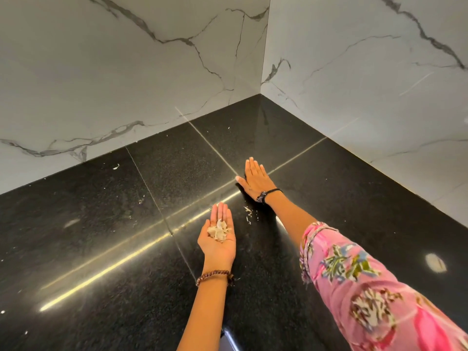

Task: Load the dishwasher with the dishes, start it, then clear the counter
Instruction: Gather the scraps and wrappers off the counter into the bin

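A black polished stone counter [101, 236] fills the lower part of the view. My left hand [218, 236] lies palm up over it, fingers straight, with a small heap of pale dry peels [218, 231] resting in the palm. My right hand [254, 179] lies flat, palm down, on the counter farther back, fingers straight and together. A few loose peel scraps [248, 214] lie on the counter between the two hands.
White marble walls [126, 72] meet in a corner behind the counter. Small white specks [115, 167] dot the counter at the left and back. The counter's front edge [228, 335] shows at the bottom centre.
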